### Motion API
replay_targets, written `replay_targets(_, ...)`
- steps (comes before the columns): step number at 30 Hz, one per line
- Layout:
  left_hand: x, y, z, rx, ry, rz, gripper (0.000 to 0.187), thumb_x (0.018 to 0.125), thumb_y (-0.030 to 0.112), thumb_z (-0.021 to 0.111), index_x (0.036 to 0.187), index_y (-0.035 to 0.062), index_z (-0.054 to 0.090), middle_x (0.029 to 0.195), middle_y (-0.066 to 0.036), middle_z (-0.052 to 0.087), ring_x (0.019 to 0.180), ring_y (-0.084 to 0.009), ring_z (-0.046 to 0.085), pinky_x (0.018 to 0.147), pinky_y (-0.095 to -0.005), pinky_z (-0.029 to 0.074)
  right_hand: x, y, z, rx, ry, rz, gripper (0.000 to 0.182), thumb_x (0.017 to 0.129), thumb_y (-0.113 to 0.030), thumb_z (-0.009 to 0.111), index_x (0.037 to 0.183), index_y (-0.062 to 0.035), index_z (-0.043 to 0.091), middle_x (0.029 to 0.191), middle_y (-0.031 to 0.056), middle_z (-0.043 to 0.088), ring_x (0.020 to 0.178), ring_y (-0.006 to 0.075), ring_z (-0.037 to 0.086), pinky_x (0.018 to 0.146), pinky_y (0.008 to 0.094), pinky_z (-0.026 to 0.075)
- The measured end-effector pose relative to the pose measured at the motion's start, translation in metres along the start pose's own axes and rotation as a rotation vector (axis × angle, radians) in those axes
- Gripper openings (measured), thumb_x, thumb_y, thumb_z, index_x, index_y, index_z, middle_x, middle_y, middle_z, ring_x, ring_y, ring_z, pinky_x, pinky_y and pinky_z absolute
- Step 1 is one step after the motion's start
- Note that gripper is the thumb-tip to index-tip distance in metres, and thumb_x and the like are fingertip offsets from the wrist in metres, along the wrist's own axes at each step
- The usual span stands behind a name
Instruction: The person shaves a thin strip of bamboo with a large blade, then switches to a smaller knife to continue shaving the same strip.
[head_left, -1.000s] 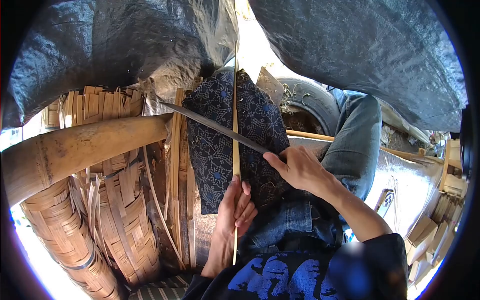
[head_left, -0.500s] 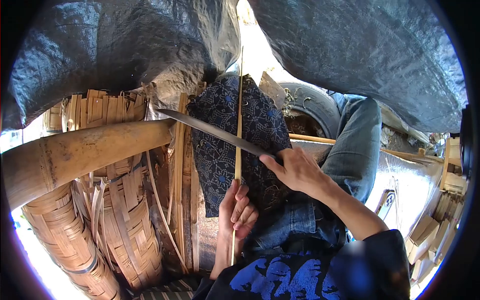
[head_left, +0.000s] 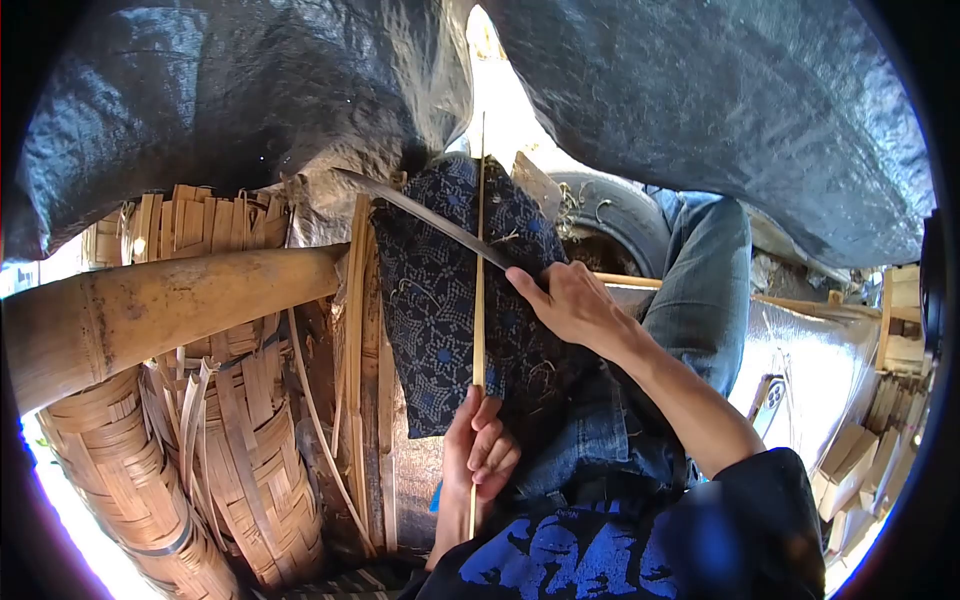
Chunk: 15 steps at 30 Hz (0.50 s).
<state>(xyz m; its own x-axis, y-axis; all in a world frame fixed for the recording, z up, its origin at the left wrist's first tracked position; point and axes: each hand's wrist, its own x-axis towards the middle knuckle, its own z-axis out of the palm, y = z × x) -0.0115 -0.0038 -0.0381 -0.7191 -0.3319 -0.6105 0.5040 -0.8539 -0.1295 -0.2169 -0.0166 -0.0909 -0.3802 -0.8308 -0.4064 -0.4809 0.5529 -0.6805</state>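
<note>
My left hand (head_left: 482, 445) is closed around a thin bamboo strip (head_left: 479, 340), which points up and away over a dark patterned cloth (head_left: 425, 290). My right hand (head_left: 575, 305) grips a long knife (head_left: 430, 217) by its handle, which my fingers hide. The blade slants up to the left and crosses the strip well above my left hand. Beneath both lies the cloth, spread over my lap.
A thick bamboo pole (head_left: 180, 300) reaches in from the left, over woven bamboo rolls (head_left: 120, 470). Dark sheeting (head_left: 700, 110) hangs ahead. A tyre (head_left: 625, 215) stands beyond my jeans-covered leg (head_left: 705, 290). A phone (head_left: 770, 400) and wood pieces (head_left: 850, 450) are at right.
My right hand and the knife have moved up and slightly left, away from my body. My left hand and the strip have shifted slightly down.
</note>
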Motion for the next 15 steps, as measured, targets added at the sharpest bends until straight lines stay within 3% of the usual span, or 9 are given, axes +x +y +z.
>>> replay_targets(2, 0.006, 0.005, 0.002, -0.048, -0.023, 0.006, 0.043, 0.101, 0.032, 0.023, 0.071, 0.0106, 0.045, 0.034, 0.004, 0.029, 0.022, -0.0073, 0.023, 0.027, -0.0199, 0.015, -0.003, -0.002, -0.006, 0.031, -0.106, 0.081, 0.069, 0.091, -0.050, 0.045, 0.059, 0.0104, 0.054, 0.057, 0.0300, 0.052, 0.060, 0.0432, 0.058, 0.055, 0.0472, 0.044)
replay_targets(5, 0.010, 0.009, -0.001, -0.117, -0.076, 0.007, 0.042, 0.101, 0.032, 0.022, 0.074, 0.0100, 0.046, 0.035, 0.003, 0.030, 0.023, -0.0082, 0.024, 0.029, -0.0206, 0.018, -0.019, 0.016, -0.001, 0.053, -0.084, -0.011, 0.072, 0.089, -0.055, 0.044, 0.058, 0.0086, 0.057, 0.054, 0.0278, 0.053, 0.054, 0.0397, 0.059, 0.054, 0.0464, 0.045)
replay_targets(7, 0.012, 0.011, 0.000, -0.097, -0.059, -0.009, 0.043, 0.101, 0.033, 0.021, 0.074, 0.0096, 0.046, 0.035, 0.003, 0.030, 0.024, -0.0090, 0.024, 0.029, -0.0212, 0.018, -0.031, 0.015, -0.009, 0.036, -0.140, -0.024, 0.069, 0.089, -0.054, 0.046, 0.059, 0.0065, 0.058, 0.055, 0.0265, 0.054, 0.055, 0.0395, 0.058, 0.055, 0.0462, 0.045)
replay_targets(9, 0.015, 0.013, -0.001, -0.093, -0.055, -0.022, 0.041, 0.101, 0.034, 0.023, 0.074, 0.0109, 0.044, 0.034, 0.003, 0.029, 0.023, -0.0090, 0.024, 0.029, -0.0209, 0.018, -0.040, 0.016, -0.012, 0.035, -0.182, -0.065, 0.056, 0.092, -0.045, 0.047, 0.070, 0.0043, 0.062, 0.055, 0.0245, 0.052, 0.057, 0.0394, 0.056, 0.059, 0.0453, 0.042)
replay_targets(12, 0.017, 0.015, 0.000, -0.044, -0.033, -0.028, 0.038, 0.100, 0.037, 0.027, 0.074, 0.0125, 0.042, 0.034, 0.004, 0.029, 0.023, -0.0083, 0.023, 0.029, -0.0203, 0.017, -0.044, 0.013, -0.022, 0.029, -0.280, -0.041, 0.054, 0.091, -0.044, 0.049, 0.069, 0.0034, 0.063, 0.053, 0.0236, 0.052, 0.056, 0.0381, 0.056, 0.059, 0.0445, 0.042)
replay_targets(15, 0.017, 0.015, 0.004, 0.117, 0.052, -0.009, 0.037, 0.099, 0.038, 0.031, 0.074, 0.0132, 0.042, 0.035, 0.005, 0.028, 0.024, -0.0068, 0.022, 0.029, -0.0195, 0.016, -0.047, 0.012, -0.020, -0.059, -0.164, -0.214, 0.048, 0.091, -0.042, 0.050, 0.076, 0.0013, 0.065, 0.056, 0.0214, 0.054, 0.056, 0.0374, 0.055, 0.057, 0.0444, 0.042)
